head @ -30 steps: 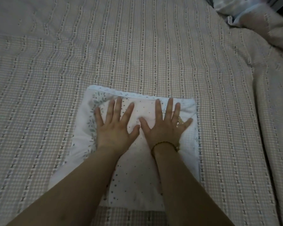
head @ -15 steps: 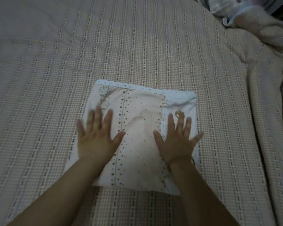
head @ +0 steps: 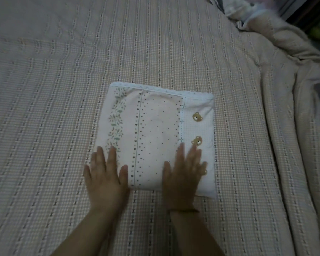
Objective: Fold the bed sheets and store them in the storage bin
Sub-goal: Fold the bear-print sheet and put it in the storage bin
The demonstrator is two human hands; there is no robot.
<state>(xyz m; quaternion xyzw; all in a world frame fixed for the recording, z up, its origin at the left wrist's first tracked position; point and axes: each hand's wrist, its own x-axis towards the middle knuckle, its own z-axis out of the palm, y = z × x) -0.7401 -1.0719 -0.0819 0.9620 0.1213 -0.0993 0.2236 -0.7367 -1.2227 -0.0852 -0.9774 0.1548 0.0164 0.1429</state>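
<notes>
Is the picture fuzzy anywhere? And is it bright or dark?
Head view: the left hand and right hand are smeared, the right one more; the folded sheet and its bear prints are fairly sharp. Head view: the light is dim and flat, with no glare; the bedspread stripes bow near the edges from the wide lens.

Only one view is given, taken from above and behind the left hand (head: 105,180) and right hand (head: 183,179) and aimed forward and steeply down. Both hands are seen close, low in frame, and the bedspread (head: 44,89) beyond them is taken in widely.
</notes>
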